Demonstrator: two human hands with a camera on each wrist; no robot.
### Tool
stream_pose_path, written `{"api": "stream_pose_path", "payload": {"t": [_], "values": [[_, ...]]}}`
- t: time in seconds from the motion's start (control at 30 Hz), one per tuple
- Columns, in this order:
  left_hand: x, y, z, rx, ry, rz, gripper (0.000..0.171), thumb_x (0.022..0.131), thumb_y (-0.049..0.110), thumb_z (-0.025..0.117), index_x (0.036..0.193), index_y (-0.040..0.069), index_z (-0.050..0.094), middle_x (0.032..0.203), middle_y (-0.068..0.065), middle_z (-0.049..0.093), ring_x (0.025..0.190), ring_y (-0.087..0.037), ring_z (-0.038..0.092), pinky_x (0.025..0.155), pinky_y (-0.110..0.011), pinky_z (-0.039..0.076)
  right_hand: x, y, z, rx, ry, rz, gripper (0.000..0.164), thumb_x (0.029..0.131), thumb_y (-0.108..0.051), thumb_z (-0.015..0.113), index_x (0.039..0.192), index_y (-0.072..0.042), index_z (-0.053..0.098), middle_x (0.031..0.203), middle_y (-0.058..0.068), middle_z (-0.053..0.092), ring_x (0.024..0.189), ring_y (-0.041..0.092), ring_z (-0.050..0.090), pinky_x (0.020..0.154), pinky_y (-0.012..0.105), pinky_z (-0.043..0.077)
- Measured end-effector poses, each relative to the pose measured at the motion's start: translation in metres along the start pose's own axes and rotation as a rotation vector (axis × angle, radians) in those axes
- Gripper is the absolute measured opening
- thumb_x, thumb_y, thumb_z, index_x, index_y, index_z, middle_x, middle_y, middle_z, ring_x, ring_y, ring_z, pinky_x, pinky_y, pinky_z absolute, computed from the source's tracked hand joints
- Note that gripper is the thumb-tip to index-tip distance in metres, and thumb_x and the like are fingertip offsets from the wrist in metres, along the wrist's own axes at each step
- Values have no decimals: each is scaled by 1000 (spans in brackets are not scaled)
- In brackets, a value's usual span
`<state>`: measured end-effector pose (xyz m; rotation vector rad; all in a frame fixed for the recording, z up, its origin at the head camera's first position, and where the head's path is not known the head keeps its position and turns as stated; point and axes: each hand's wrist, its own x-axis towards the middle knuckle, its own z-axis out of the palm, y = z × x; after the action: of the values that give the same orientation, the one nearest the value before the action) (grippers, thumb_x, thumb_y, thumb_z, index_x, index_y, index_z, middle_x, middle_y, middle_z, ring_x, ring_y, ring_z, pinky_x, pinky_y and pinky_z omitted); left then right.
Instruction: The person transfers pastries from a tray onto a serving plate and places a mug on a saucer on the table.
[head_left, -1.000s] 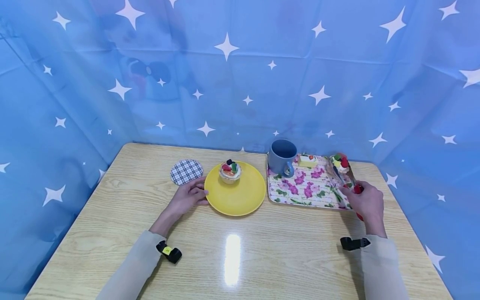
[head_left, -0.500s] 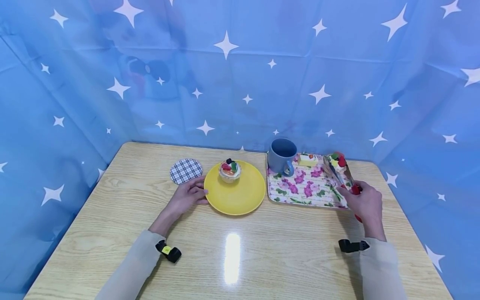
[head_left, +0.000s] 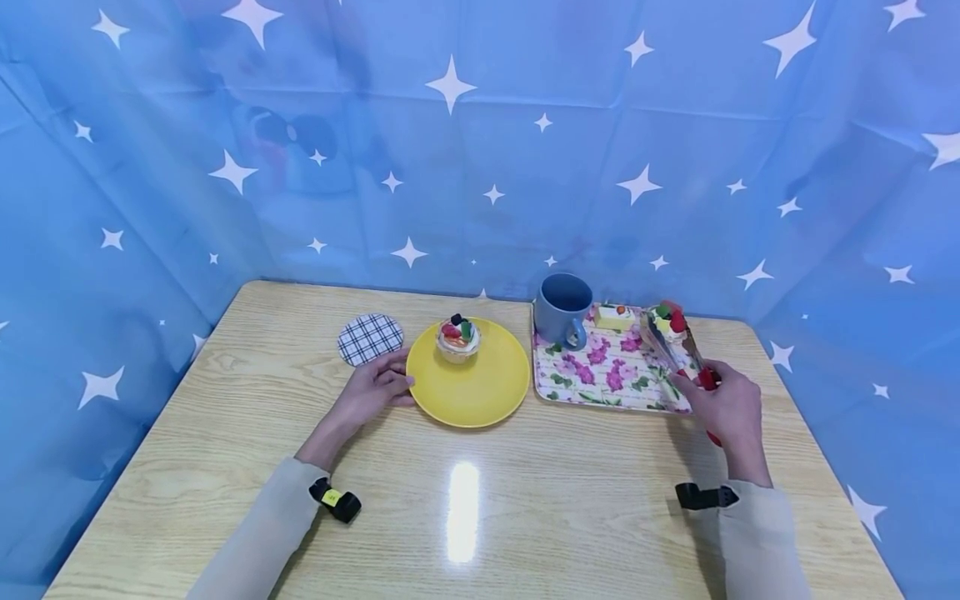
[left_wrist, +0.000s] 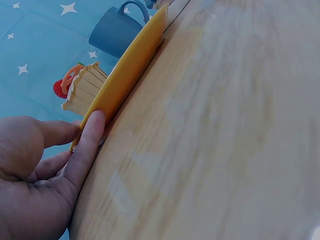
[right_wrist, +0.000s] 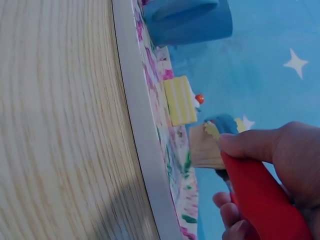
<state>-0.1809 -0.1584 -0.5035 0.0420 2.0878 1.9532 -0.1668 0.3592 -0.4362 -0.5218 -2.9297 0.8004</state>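
My left hand pinches the near-left rim of a yellow plate, seen edge-on in the left wrist view. A fruit-topped cupcake stands on that plate. On the right, my right hand grips tongs by their red handles. The metal arms of the tongs lie on either side of a second fruit-topped cupcake, which is over the right end of the floral tray. In the right wrist view, the thumb and handle hide part of this cupcake.
A blue mug stands at the tray's left end. Behind the tray's middle lies a small yellow cake slice with a red topping. A checked round coaster lies left of the plate. A starry blue curtain closes off the table's back.
The right hand, with the tongs and the cupcake between their arms, has shifted slightly left. The left hand stays at the plate rim.
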Motion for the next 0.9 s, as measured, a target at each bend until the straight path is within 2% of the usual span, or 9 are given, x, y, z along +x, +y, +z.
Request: {"api": "stream_pose_path", "payload": {"t": [0.13, 0.4, 0.57, 0.77, 0.9], "values": [[-1, 1, 0, -6, 3, 1, 57, 101, 3, 61, 155, 13, 45, 125, -18, 57, 104, -17, 70, 87, -35, 68, -1, 1, 1, -8, 2, -24, 80, 98, -52, 63, 144, 11, 48, 125, 34, 57, 100, 40, 53, 64, 28, 47], [1, 0, 0, -13, -6, 11, 57, 101, 3, 61, 155, 13, 45, 125, -18, 57, 101, -17, 70, 87, -35, 68, -8, 0, -1, -10, 13, -50, 78, 98, -51, 64, 144, 10, 50, 119, 33, 59, 93, 38, 54, 59, 26, 45], [0, -1, -1, -7, -2, 8, 58, 101, 3, 61, 155, 13, 44, 124, -18, 57, 101, -16, 70, 87, -34, 68, -12, -2, -2, -8, -10, -44, 80, 98, -54, 62, 147, 7, 48, 124, 32, 58, 99, 38, 51, 64, 29, 45], [0, -1, -1, -5, -6, 7, 58, 101, 3, 61, 156, 12, 43, 126, -18, 57, 102, -16, 70, 87, -34, 67, -17, -5, -4, 2, -26, -47, 82, 97, -55, 61, 149, 7, 46, 130, 34, 56, 105, 41, 53, 71, 36, 51], [1, 0, -1, 3, -8, 3, 58, 102, 5, 61, 156, 13, 43, 126, -18, 58, 104, -16, 71, 87, -34, 67, -21, -7, -6, 1, -26, -58, 81, 98, -54, 62, 149, 6, 46, 130, 34, 56, 103, 40, 53, 68, 31, 49]]}}
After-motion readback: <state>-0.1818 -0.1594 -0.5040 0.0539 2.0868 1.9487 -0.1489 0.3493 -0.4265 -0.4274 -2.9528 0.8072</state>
